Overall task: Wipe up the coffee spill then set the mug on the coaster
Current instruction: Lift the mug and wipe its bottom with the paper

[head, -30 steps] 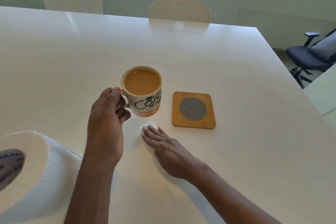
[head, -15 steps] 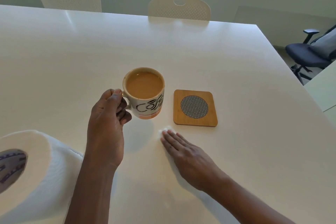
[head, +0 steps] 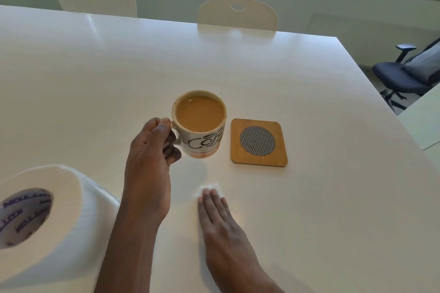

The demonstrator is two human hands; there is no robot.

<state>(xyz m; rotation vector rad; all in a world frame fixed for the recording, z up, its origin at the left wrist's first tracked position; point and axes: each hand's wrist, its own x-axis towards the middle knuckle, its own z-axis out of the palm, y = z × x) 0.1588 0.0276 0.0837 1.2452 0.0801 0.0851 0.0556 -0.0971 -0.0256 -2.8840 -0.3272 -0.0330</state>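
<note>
Wipe underway – right hand (head: pixel 220 219), fingers flat, presses tissue (head: pixel 209 188) on worktop (head: pixel 309 209) toward near edge; left hand (head: pixel 150 162) grips full mug (head: pixel 199 123) by handle – lifted beside coaster (head: pixel 258 142), not yet placed.

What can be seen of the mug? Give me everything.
The mug is pale ceramic with dark lettering and an orange band at its base. It holds milky coffee almost to the rim. The left hand grips its handle, keeping it upright, apparently lifted above the table, just left of the wooden coaster, not touching it.
</note>
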